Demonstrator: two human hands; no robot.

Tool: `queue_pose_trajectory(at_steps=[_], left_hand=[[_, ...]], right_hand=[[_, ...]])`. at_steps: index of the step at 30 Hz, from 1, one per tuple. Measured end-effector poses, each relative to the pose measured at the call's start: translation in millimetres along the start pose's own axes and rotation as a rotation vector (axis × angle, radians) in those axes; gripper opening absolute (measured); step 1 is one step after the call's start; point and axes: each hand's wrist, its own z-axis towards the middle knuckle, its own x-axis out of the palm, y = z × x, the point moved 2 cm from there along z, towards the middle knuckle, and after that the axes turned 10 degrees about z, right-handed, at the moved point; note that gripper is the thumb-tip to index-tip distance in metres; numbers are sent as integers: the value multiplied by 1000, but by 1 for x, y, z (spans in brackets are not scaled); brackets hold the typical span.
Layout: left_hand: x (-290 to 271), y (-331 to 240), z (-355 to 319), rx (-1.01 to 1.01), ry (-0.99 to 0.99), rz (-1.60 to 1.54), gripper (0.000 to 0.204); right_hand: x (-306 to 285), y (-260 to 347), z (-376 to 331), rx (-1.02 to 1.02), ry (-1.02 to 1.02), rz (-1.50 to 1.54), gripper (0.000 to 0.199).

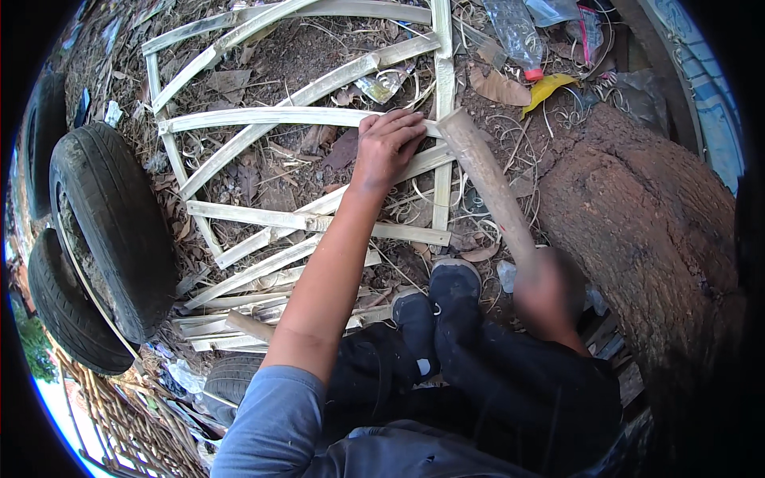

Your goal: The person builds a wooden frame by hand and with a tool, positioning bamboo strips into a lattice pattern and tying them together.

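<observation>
My left hand [389, 145] reaches forward, its fingers bent over the right part of a pale bamboo slat [263, 119]. That slat lies across a lattice of split bamboo strips on the ground, its right end near a long upright strip [443, 72]. In my right hand [546, 291], smeared by a blur, is a thick wooden stick [494, 183]. The stick slants up and left, and its far end appears at the slat's right end. Whether the two touch, I cannot tell. Below my left hand, another slat [263, 215] crosses the lattice.
A big tree trunk or root [637, 207] rises at the right. Old tyres [115, 231] stand at the left. More bamboo strips [231, 325] are piled near my feet [454, 279]. A plastic bottle [514, 36] and a yellow leaf [548, 92] lie at the upper right among litter.
</observation>
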Motion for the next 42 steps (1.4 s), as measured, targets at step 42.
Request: queue_pose_trajectory(at_steps=[42], left_hand=[[-4, 3, -1, 22, -13, -14, 16]], right_hand=[[-7, -3, -11, -52, -5, 376, 49]])
